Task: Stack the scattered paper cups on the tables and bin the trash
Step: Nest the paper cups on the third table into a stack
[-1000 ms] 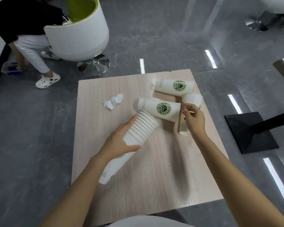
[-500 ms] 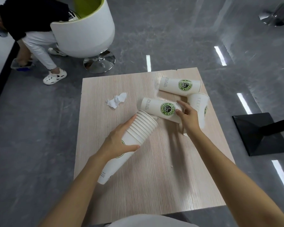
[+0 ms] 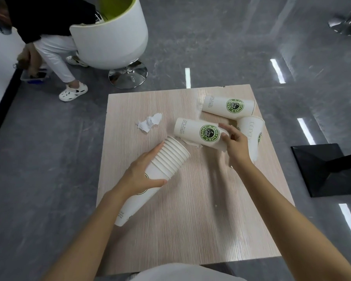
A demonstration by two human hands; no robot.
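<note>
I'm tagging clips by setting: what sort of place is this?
Probably a café or office break lounge: branded paper coffee cups lie on a small wood-grain table, near a white tub swivel chair on a polished grey floor.

- There was one table (image 3: 190,220).
- There was one stack of cups (image 3: 166,159) at the near left. Its rims were too close together to count for sure.
- Three single cups lay on their sides at the far right: the far cup (image 3: 228,107), the middle cup (image 3: 199,132) and the right cup (image 3: 251,134).
- One crumpled paper (image 3: 149,123) lay at the far left.
- Two hands showed: the left hand (image 3: 140,175) and the right hand (image 3: 234,145).
- One white chair (image 3: 109,37) stood far left, and one other person (image 3: 49,47) beside it wore two white shoes (image 3: 73,92).
- One black base (image 3: 322,169) sat on the right.
</note>
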